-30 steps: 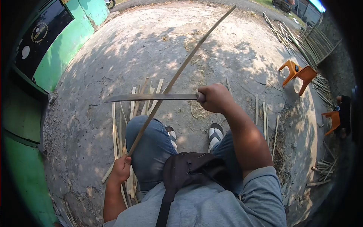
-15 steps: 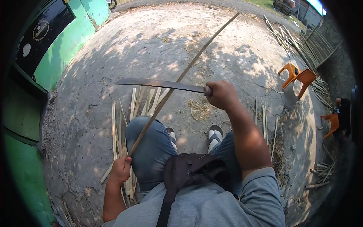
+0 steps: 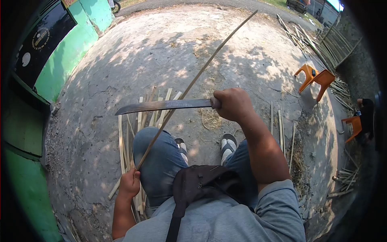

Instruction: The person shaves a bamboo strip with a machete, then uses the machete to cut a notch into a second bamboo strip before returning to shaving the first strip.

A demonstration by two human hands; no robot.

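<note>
My right hand (image 3: 233,104) is closed round the handle of a machete (image 3: 161,105), whose long blade points left, its tip lower than the handle. The blade crosses a long thin bamboo strip (image 3: 209,60) and looks to be against it. At the strip's lower end my left hand (image 3: 129,183) is wrapped round it, beside my left knee. From there the strip slants up and away to the right, over the knee. Several split bamboo strips (image 3: 120,141) lie on the ground by my left leg, partly hidden behind the leg and left hand.
More strips (image 3: 281,129) lie right of my feet. Orange plastic stools (image 3: 316,80) stand at the right, with a person in dark clothing (image 3: 366,117) by one. Bamboo poles (image 3: 298,38) lie at the back right. A green wall (image 3: 60,76) runs along the left.
The machete blade has moved down along the bamboo strip toward me and slightly left, its tip dropping. My left hand and the strip have hardly moved.
</note>
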